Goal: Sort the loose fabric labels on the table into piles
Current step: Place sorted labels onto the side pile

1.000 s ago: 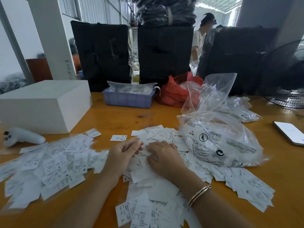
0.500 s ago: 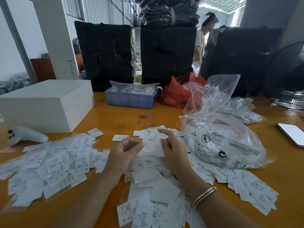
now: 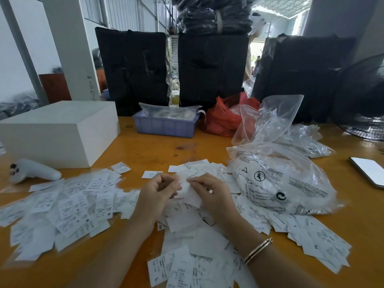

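Two label heaps [image 3: 62,208] across orange wooden table [image 3: 149,150], warehouse behind.

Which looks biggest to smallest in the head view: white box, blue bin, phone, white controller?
1. white box
2. blue bin
3 and 4. white controller and phone look alike; the phone is cut off by the frame edge, so I won't rank them.
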Demonstrator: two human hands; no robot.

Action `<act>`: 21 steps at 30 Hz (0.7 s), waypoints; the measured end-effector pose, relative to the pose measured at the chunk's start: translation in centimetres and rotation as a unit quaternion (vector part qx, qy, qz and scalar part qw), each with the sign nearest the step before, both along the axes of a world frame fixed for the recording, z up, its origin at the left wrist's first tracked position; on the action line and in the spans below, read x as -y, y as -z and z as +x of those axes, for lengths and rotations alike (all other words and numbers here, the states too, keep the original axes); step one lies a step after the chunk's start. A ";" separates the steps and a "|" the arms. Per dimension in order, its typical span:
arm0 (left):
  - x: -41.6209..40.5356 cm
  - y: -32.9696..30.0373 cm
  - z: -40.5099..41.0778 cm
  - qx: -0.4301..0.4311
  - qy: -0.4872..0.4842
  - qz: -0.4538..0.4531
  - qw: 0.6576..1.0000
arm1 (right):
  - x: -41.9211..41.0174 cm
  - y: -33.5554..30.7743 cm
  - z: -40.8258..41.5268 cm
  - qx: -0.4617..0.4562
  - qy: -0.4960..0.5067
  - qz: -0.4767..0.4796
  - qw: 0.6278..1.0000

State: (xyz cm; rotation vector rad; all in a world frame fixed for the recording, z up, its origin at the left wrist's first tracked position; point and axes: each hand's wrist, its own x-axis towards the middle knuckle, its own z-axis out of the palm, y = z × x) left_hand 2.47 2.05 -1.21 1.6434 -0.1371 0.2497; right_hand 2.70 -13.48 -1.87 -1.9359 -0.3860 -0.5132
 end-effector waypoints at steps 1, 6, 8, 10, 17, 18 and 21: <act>0.0 0.0 0.0 -0.007 0.003 -0.018 1.000 | 0.0 0.0 0.0 -0.005 -0.002 0.005 1.000; -0.1 -0.3 -0.1 -0.024 -0.028 -0.091 0.995 | 0.3 -0.2 0.0 -0.090 -0.021 0.097 0.991; -0.4 -0.4 -0.1 -0.021 -0.039 -0.095 0.994 | 0.7 -0.3 0.1 -0.101 -0.007 0.160 0.982; -0.5 -0.4 -0.1 -0.009 -0.040 -0.076 0.996 | 0.9 -0.4 0.2 -0.107 -0.014 0.236 0.966; -0.2 0.1 -0.2 0.079 -0.021 0.119 0.990 | 0.9 -0.5 0.3 -0.122 -0.068 0.361 0.922; -0.2 0.2 -0.2 0.088 -0.028 0.136 0.986 | 1.0 -0.5 0.3 -0.123 -0.071 0.363 0.921; -0.2 0.3 -0.1 0.107 -0.048 0.173 0.978 | 1.1 -0.4 0.5 -0.130 -0.096 0.362 0.918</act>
